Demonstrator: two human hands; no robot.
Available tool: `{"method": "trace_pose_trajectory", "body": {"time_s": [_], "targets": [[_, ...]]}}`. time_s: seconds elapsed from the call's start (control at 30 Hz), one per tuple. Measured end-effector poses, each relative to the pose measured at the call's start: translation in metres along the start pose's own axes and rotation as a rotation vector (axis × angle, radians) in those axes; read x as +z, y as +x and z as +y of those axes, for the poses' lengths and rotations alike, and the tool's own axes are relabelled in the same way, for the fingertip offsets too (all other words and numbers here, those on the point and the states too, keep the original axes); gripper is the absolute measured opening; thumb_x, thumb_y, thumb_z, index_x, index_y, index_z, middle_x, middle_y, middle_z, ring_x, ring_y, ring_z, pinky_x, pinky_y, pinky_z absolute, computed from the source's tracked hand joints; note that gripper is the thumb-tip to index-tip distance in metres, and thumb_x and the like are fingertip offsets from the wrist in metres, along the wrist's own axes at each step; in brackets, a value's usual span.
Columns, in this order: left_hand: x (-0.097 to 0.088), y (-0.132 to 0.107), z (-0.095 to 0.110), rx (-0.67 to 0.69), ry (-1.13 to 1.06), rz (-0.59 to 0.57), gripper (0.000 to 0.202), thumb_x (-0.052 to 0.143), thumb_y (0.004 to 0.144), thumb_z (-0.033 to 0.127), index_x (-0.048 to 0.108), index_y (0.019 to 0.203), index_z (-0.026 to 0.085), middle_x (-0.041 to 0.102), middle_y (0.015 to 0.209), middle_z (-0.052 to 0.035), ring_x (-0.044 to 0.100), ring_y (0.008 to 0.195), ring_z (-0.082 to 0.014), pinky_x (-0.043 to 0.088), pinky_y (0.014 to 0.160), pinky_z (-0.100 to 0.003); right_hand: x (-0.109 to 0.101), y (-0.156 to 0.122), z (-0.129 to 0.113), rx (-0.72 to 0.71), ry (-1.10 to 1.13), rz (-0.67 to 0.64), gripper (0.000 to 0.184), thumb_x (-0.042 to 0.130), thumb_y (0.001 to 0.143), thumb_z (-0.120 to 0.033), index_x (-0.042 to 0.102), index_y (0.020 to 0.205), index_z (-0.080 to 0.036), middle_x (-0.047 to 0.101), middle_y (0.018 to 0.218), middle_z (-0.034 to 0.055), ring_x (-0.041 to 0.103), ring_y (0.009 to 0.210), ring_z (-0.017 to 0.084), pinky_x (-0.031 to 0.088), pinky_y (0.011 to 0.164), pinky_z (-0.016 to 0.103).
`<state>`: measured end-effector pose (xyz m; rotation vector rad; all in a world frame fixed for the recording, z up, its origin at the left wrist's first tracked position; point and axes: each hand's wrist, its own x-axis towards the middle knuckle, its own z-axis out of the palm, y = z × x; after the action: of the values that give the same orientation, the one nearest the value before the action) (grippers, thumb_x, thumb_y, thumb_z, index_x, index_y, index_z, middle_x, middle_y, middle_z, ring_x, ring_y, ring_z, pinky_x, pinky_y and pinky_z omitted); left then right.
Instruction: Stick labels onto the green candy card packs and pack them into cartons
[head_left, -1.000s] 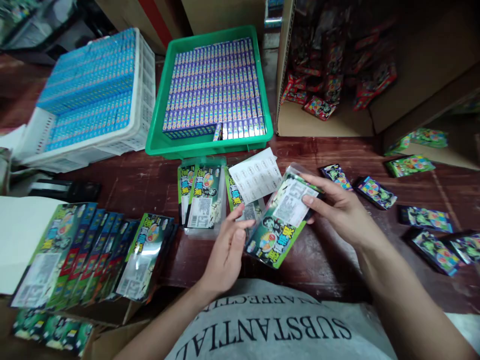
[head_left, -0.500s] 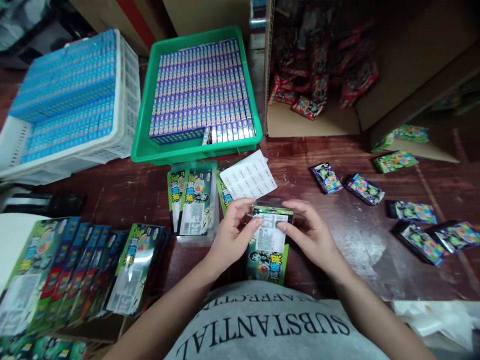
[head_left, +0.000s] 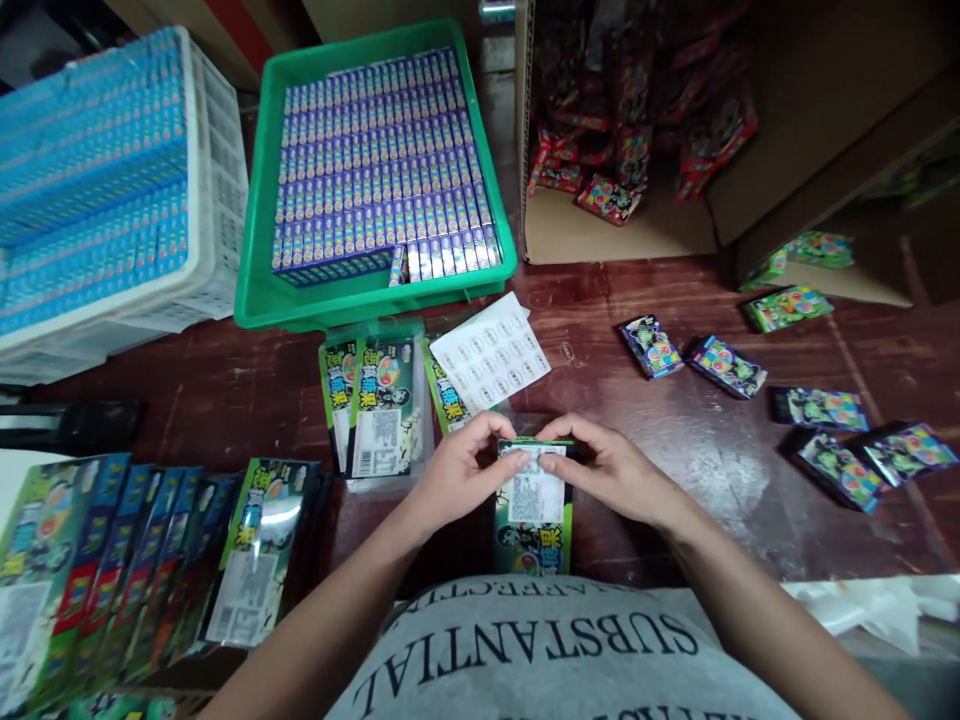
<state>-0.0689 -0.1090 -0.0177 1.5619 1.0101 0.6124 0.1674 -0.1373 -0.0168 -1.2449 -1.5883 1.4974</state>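
Close to my body, a green and black candy pack point(head_left: 534, 515) with a white printed label is gripped at its far end by both hands. My left hand point(head_left: 476, 465) pinches the far left corner, thumb on the label. On the far right corner my right hand point(head_left: 600, 465) does the same, its thumb almost meeting the left one. Just beyond the hands lies a sheet of oval stickers point(head_left: 495, 355), partly covering another green pack point(head_left: 448, 395). Left of these, two more labelled packs point(head_left: 384, 410) rest on clear plastic.
A green tray point(head_left: 375, 310) holds rows of small purple boxes. The white crate point(head_left: 210, 170) beside it is full of blue boxes. Finished-looking packs point(head_left: 247, 560) stand at left. Several small candy boxes point(head_left: 727, 367) lie at right, below a carton point(head_left: 622, 240) of red boxes.
Both hands have closed inward along the pack's far edge, thumbs nearer each other. The clear flap seen at that edge before is no longer visible. The view has shifted slightly.
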Motion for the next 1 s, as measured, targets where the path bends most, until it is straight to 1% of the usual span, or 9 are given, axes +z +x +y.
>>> {"method": "trace_pose_trajectory", "body": {"time_s": [0.23,0.3,0.37,0.5,0.6,0.7,0.77,0.87,1.0], "targets": [[0.005,-0.011,-0.001,0.004,-0.004,0.018,0.012,0.065,0.095,0.030,0.060,0.102,0.022,0.060,0.092,-0.0014,0.057,0.083,-0.0153,0.048,0.077,-0.030,0.004,-0.005,0.001,-0.002,0.004,-0.024,0.017,0.065,0.096,-0.036,0.066,0.112,-0.029,0.069,0.105,-0.0007,0.065,0.098,0.017,0.053,0.089,0.034],[0.007,-0.011,0.005,0.009,-0.024,0.102,0.011,0.064,0.096,0.029,0.060,0.104,0.022,0.062,0.092,-0.0012,0.058,0.081,-0.0148,0.048,0.075,-0.029,0.007,-0.006,-0.002,-0.033,-0.029,0.041,0.022,0.065,0.096,-0.035,0.064,0.118,-0.030,0.069,0.111,0.0011,0.065,0.104,0.019,0.054,0.092,0.038],[0.006,-0.010,0.021,0.055,-0.057,0.218,0.016,0.065,0.096,0.028,0.060,0.110,0.024,0.065,0.095,-0.0012,0.061,0.081,-0.0147,0.051,0.074,-0.030,0.009,-0.009,-0.015,-0.109,-0.058,0.197,0.030,0.065,0.096,-0.031,0.061,0.126,-0.033,0.068,0.118,0.0032,0.066,0.106,0.020,0.056,0.091,0.040],[-0.006,-0.012,0.069,0.340,0.051,0.366,0.028,0.075,0.088,0.028,0.063,0.114,0.030,0.070,0.108,-0.0015,0.068,0.097,-0.0214,0.056,0.087,-0.040,-0.001,-0.023,-0.065,-0.398,-0.207,0.464,0.046,0.073,0.089,-0.022,0.061,0.129,-0.042,0.067,0.118,0.0031,0.066,0.108,0.025,0.059,0.089,0.044],[-0.013,-0.010,0.082,0.544,0.210,0.284,0.027,0.077,0.086,0.027,0.067,0.110,0.033,0.071,0.113,-0.0005,0.070,0.102,-0.0234,0.059,0.089,-0.044,-0.012,-0.026,-0.085,-0.506,-0.299,0.442,0.050,0.074,0.088,-0.020,0.061,0.127,-0.047,0.069,0.113,0.0015,0.067,0.107,0.027,0.060,0.086,0.045],[-0.013,0.002,0.073,0.667,0.243,0.281,0.044,0.072,0.088,0.013,0.060,0.125,0.034,0.072,0.113,-0.0015,0.070,0.103,-0.0213,0.060,0.089,-0.042,-0.020,-0.016,-0.077,-0.622,-0.388,0.388,0.064,0.072,0.087,-0.012,0.054,0.138,-0.047,0.068,0.111,0.0018,0.067,0.105,0.024,0.060,0.087,0.044],[-0.013,0.009,0.067,0.669,0.257,0.301,0.051,0.070,0.088,0.011,0.056,0.132,0.033,0.072,0.115,-0.0030,0.070,0.106,-0.0221,0.058,0.092,-0.043,-0.025,-0.010,-0.067,-0.665,-0.393,0.402,0.072,0.072,0.086,-0.009,0.049,0.143,-0.045,0.067,0.113,0.0028,0.065,0.107,0.025,0.058,0.089,0.044],[-0.015,0.008,0.068,0.588,0.308,0.243,0.044,0.067,0.091,0.016,0.057,0.131,0.030,0.071,0.118,-0.0054,0.069,0.107,-0.0234,0.057,0.094,-0.043,-0.030,-0.008,-0.061,-0.609,-0.398,0.357,0.069,0.071,0.087,-0.011,0.048,0.145,-0.040,0.067,0.117,0.0037,0.065,0.108,0.024,0.057,0.090,0.042],[-0.018,-0.008,0.069,0.308,0.229,0.071,0.033,0.063,0.095,0.021,0.058,0.127,0.029,0.071,0.114,-0.0061,0.070,0.101,-0.0223,0.058,0.091,-0.041,-0.027,-0.019,-0.056,-0.406,-0.351,0.166,0.048,0.071,0.091,-0.019,0.057,0.134,-0.034,0.071,0.117,0.0028,0.068,0.104,0.021,0.057,0.087,0.037]]}}
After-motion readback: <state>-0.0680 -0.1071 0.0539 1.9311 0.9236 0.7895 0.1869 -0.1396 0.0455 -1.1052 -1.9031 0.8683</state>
